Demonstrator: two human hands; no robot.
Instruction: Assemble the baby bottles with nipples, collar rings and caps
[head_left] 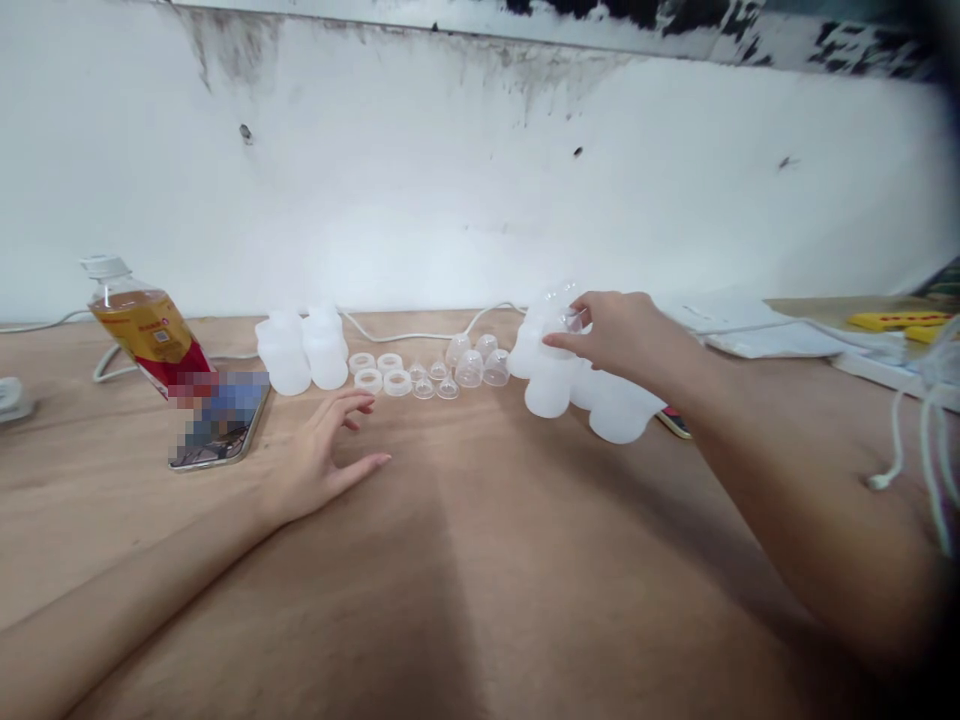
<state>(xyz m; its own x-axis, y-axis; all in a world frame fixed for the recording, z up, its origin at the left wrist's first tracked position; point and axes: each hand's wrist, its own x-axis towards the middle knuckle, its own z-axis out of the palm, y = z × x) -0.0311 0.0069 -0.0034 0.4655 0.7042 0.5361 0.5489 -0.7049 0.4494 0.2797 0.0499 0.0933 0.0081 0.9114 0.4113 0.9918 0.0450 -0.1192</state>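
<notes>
My left hand [326,455] hovers or rests over the wooden table with its fingers apart and nothing between them, nearest the white rings [368,380]. My right hand [607,325] reaches over a group of frosted white bottles [547,390], its thumb and fingers closed around a clear dome-topped piece [570,321]. Between the hands, clear nipple-shaped pieces [447,387] stand beside the rings, and several clear domed caps [469,368] are just to their right. Another group of frosted containers [289,355] stands behind my left hand.
At the left are a drink bottle [150,325] and a phone [225,425]. A white cable [405,337] runs along the wall. Papers [772,335], yellow objects [900,321] and hanging white cords [930,450] are at the right.
</notes>
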